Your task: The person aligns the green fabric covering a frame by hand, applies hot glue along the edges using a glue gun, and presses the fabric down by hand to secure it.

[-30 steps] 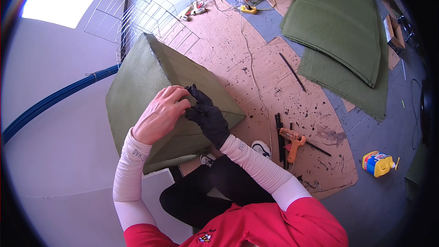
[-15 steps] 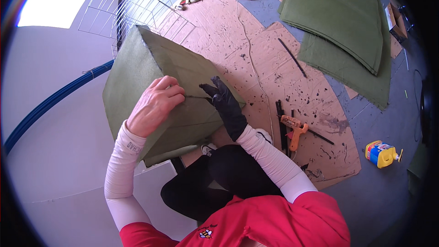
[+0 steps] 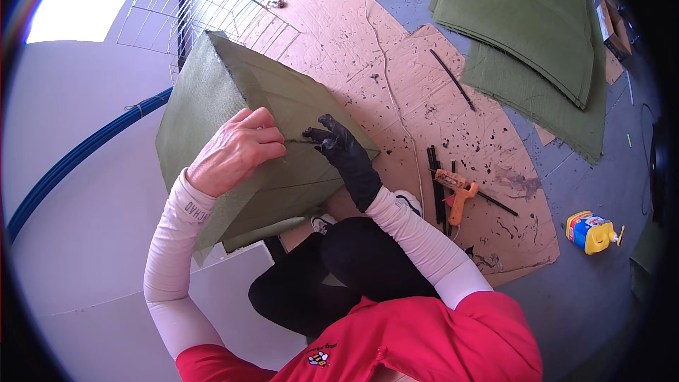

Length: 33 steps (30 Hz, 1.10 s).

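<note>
Just beyond the person's knees (image 3: 350, 244) stood a boxy green form (image 3: 194, 102), visible faces already covered but work along a dark line (image 3: 300, 142) seemingly unfinished, the bare left hand (image 3: 237, 152) curled, any grip impossible to tell, the gloved right hand (image 3: 346, 158) spread, while green sheets (image 3: 516, 21) lay apart.

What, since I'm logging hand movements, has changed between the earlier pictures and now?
The gloved right hand has drawn rightward from the bare left hand, opening a gap where a thin dark line now shows; whether either holds it is unclear. The left hand stays at the green form; the orange glue gun lies where it was.
</note>
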{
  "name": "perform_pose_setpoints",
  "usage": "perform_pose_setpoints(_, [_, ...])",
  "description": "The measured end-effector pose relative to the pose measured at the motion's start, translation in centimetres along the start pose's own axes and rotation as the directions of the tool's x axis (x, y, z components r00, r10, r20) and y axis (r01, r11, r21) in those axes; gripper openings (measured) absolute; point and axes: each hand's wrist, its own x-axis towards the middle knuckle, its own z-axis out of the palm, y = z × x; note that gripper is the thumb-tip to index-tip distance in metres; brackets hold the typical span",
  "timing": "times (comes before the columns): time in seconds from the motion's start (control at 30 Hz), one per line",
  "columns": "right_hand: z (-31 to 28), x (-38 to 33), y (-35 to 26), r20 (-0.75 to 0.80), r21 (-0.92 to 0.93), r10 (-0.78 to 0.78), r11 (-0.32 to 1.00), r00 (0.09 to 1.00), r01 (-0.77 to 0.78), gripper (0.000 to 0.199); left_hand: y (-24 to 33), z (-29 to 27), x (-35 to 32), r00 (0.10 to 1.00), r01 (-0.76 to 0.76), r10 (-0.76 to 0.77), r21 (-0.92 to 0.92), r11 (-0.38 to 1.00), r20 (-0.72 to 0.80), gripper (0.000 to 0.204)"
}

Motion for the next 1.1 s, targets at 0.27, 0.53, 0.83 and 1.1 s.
perform_pose_setpoints(0.27, [1.8,-0.6,-1.7,-0.047,0.024,0.028,0.999,0.998,-0.027,0.06,0.5,0.1,0.5,0.995,0.084,-0.085,0.012,0.996,0.059,0.057])
perform_pose_setpoints(0.53, [5.7,-0.5,-3.5,0.037,-0.689,-0.17,0.71,0.985,0.148,0.089,1.2,0.3,0.8,0.99,0.125,-0.129,0.064,0.99,0.061,0.074])
perform_pose_setpoints(0.83, [6.2,0.7,-2.4,-0.007,-0.595,-0.349,0.754,0.937,0.276,0.09,0.9,0.7,0.6,0.991,0.13,-0.131,0.005,0.991,0.023,0.077])
perform_pose_setpoints(1.1, [6.6,0.9,-1.7,-0.056,-0.503,-0.269,0.84,0.962,0.206,0.077,1.2,0.7,0.4,0.976,0.216,-0.214,-0.046,0.975,0.05,0.078])
